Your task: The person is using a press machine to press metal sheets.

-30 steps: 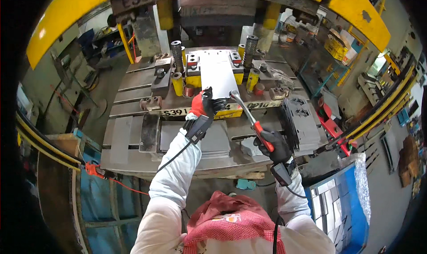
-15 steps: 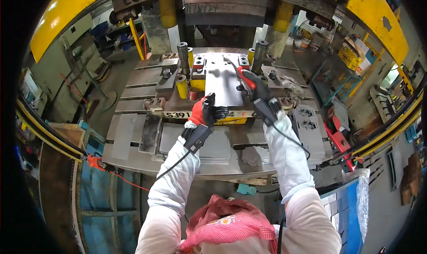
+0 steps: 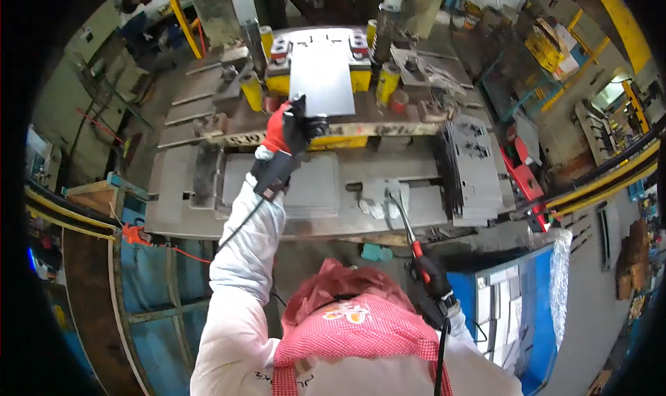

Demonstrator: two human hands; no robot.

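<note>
A bright rectangular metal sheet [image 3: 322, 80] lies across the die in the press, its near edge sticking out toward me. My left hand [image 3: 295, 127], in a red and black glove, grips the sheet's near left corner, thumb on top; the other fingers are partly hidden. Low at the right, my right hand [image 3: 431, 279], in a dark glove, is closed round long red-handled pliers [image 3: 407, 228]. Their thin metal end points away from me, above or touching a whitish crumpled cloth [image 3: 385, 198] on the press bed; I cannot tell which.
Yellow posts [image 3: 251, 92] and dark guide pillars stand around the die. A stack of cut plates [image 3: 475, 170] sits at the right of the bed, and flat grey sheets [image 3: 316, 181] lie at the near left. A blue-edged bin [image 3: 510, 319] stands low at my right.
My right hand has drawn the pliers back from the sheet, down to the lower right. My left hand stays at the sheet's near left corner. The whole view has shifted.
</note>
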